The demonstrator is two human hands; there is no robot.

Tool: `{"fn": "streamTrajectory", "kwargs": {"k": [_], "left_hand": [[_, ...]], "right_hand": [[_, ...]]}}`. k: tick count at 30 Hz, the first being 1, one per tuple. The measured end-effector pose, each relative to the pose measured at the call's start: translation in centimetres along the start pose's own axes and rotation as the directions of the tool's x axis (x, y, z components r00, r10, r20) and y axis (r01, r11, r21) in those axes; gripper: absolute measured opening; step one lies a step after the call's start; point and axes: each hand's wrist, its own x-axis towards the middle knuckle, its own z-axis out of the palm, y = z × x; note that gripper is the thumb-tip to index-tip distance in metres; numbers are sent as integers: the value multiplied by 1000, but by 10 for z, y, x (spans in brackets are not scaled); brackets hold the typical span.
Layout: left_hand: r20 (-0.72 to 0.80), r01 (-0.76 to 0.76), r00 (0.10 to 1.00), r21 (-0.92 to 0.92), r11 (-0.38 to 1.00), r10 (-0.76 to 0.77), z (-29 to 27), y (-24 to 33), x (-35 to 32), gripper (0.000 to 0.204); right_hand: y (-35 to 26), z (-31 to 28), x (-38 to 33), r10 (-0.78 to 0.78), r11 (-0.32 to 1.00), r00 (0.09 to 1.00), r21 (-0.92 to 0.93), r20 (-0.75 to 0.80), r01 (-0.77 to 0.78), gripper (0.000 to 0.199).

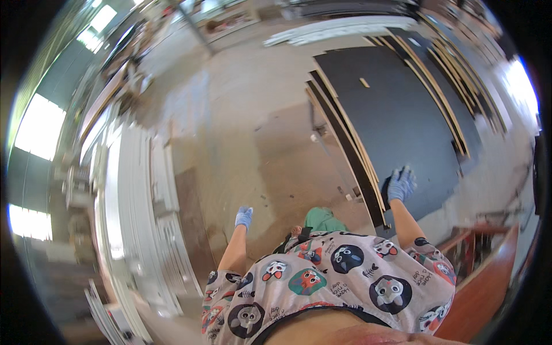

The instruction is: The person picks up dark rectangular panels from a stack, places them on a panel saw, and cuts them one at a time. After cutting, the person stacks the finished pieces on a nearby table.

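My right hand, in a blue glove, is over the near end of a large dark grey panel and seems to rest on it. Its fingers are stretched out and apart. A small black patch shows beside its left edge; whether it is an object or a shadow I cannot make out. The panel lies on a stack of dark boards with pale edges. My left hand, also blue-gloved, hangs away from the stack over the floor. Nothing shows in it, but its fingers are too blurred to read.
A small pale wood piece lies on the panel. More boards lean or lie beyond it at the right. White strips lie at the back. Long white profiles stand at the left. A reddish-brown wooden frame is close by my right side.
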Motion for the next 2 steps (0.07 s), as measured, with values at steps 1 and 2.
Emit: {"fn": "streamTrajectory", "kwargs": {"k": [1,2], "left_hand": [[-2,-91,996,-70,993,91,1,43,29,37],[1,-206,978,-90,974,207,-2,73,52,40]], "right_hand": [[0,2,0,49,999,999,7,4,-49,58],[2,9,0,67,996,997,59,-21,-66,58]]}}
